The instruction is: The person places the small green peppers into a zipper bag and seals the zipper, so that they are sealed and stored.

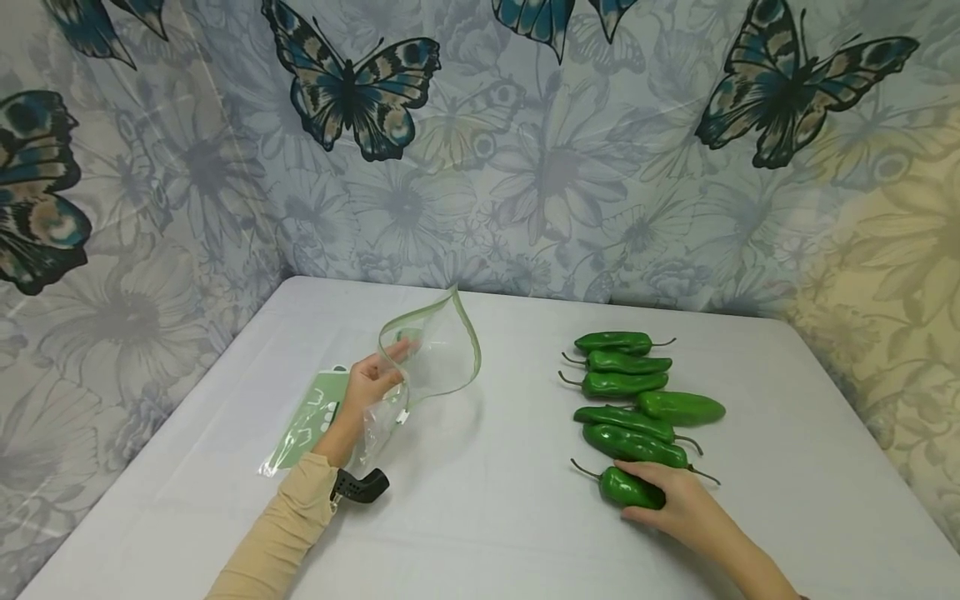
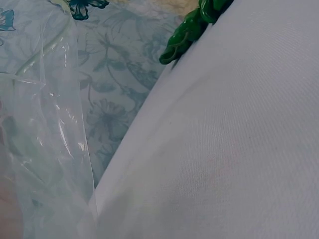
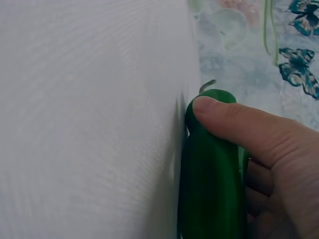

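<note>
In the head view, my left hand holds a clear zip bag by its left side. The bag's green-edged mouth gapes wide, and part of the hand shows through the plastic. In the left wrist view, the clear bag fills the left side. My right hand grips the nearest green pepper between thumb and fingers, low at the table. In the right wrist view, the thumb lies along that pepper; the other fingers are partly hidden behind it. Several more green peppers lie in a column beyond it.
A flat green-and-white printed packet lies left of the bag, partly behind the left forearm. White cloth covers the table. Butterfly-patterned fabric rises at the back and sides. A black band sits on the left wrist.
</note>
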The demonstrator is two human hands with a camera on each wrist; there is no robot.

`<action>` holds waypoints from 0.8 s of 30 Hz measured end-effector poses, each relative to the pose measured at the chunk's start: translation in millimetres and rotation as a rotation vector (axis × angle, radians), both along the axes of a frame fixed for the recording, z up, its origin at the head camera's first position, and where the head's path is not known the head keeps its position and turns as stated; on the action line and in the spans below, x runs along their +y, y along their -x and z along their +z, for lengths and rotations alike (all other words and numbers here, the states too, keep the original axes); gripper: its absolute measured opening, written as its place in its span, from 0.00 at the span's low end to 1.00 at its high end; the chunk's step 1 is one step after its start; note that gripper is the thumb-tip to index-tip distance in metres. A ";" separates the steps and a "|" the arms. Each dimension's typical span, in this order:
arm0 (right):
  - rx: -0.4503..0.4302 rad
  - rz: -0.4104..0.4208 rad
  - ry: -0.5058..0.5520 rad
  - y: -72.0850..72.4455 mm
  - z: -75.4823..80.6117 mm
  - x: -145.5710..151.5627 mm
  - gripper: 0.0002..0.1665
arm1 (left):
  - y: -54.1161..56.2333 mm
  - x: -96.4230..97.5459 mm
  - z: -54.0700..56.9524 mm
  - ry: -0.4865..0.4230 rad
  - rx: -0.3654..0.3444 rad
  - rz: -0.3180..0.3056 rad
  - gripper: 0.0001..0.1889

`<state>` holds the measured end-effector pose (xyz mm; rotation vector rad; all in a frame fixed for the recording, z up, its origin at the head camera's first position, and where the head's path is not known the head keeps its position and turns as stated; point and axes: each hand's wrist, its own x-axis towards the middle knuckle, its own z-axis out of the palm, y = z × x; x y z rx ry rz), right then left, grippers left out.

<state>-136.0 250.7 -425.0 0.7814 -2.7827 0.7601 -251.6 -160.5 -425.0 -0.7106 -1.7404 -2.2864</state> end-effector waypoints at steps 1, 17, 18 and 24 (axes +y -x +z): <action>-0.004 -0.009 -0.003 -0.5 0.5 -0.3 0.32 | -0.5 0.1 -0.2 0.002 -0.002 0.002 0.13; 0.082 -0.055 0.034 1.7 15.7 -5.1 0.38 | 3.2 -0.3 -0.3 0.049 -0.020 0.036 0.19; 0.090 -0.054 0.033 1.6 17.2 -5.9 0.39 | 3.4 -0.2 -0.1 0.047 -0.017 0.039 0.20; 0.130 -0.053 0.055 -2.4 21.5 -7.5 0.37 | 2.6 1.1 -1.6 0.044 0.002 0.021 0.19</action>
